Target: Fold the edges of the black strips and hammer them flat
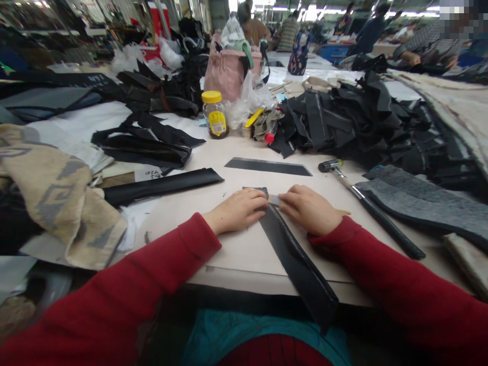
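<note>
A long black strip (293, 254), leather-like with a folded edge, runs from between my hands down over the table's front edge. My left hand (240, 209) presses its fingers together on the strip's far end. My right hand (310, 208) is closed on a flat pale tool (274, 199) whose tip touches the strip beside my left fingertips. A thin wooden end, apparently the tool's handle, sticks out behind my right hand. Beyond my hands a second black strip (269, 166) lies flat. To the left rests a wider folded black piece (163, 186).
A hammer (366, 198) lies to the right, near grey felt-like pieces (427, 198). Black strips are heaped (343, 122) at the back right. A yellow-lidded jar (215, 116) and pink bag (226, 71) stand behind. Patterned beige cloth (57, 188) covers the left side. Other people work farther back.
</note>
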A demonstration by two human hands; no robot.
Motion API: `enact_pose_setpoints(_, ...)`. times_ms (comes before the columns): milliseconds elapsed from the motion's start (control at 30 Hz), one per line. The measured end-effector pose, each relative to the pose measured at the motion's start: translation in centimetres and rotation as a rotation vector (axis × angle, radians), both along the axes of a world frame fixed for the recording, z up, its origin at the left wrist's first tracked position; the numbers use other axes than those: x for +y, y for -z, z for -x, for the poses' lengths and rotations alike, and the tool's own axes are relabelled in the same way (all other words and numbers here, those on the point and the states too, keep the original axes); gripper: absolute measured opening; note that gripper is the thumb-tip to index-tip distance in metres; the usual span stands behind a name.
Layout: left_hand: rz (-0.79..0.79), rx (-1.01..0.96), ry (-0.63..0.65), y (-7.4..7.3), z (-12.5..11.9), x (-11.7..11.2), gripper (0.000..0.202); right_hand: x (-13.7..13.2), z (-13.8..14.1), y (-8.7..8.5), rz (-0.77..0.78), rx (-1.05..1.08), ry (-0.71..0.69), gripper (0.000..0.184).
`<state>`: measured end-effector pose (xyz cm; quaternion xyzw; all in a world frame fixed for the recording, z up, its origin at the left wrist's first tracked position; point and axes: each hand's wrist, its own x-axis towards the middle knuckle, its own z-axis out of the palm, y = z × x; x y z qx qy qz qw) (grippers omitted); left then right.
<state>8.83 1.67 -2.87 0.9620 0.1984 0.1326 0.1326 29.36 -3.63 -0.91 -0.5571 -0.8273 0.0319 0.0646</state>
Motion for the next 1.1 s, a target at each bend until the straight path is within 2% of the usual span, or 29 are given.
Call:
enact_pose_setpoints(167, -0.007, 0.059, -0.008, -0.8, 0.2, 0.3, 0.016, 0.6, 0.4, -0.1, 0.012, 0.002, 0.020, 0.027)
enact_pose_setpoints(267, 0.047, 0.053, -0.004, -0.8, -0.1, 1.2, 0.014, 0.4, 0.4, 0.0, 0.008, 0.014, 0.023, 0.029)
enact_pose_setpoints(367, 0.090, -0.079, -0.107, 0.0, -0.7, 2.3, 0.016, 0.2, 0.4, 0.1, -0.009, 0.007, 0.038, 0.029)
enact_pose_setpoints(433, 0.061, -0.158, -0.206, 0.7, -1.0, 2.8, 0.019, 0.1, 0.4, 0.3, -0.020, 0.010, 0.042, 0.028)
enact_pose_setpoints(567, 0.029, -0.109, -0.319, 1.4, -1.0, 3.3, 0.028, -0.1, 0.5, 0.6, -0.033, 0.030, 0.060, 0.029)
enact_pose_setpoints(767, 0.006, -0.068, -0.310, 1.4, -0.9, 3.2, 0.022, -0.2, 0.4, 0.9, -0.047, 0.050, 0.060, 0.028)
enact_pose_setpoints(1100, -0.238, -0.007, -0.243, 0.6, -1.1, 1.9, 0.018, -0.3, 0.5, 0.9, -0.041, 0.048, 0.072, 0.028)
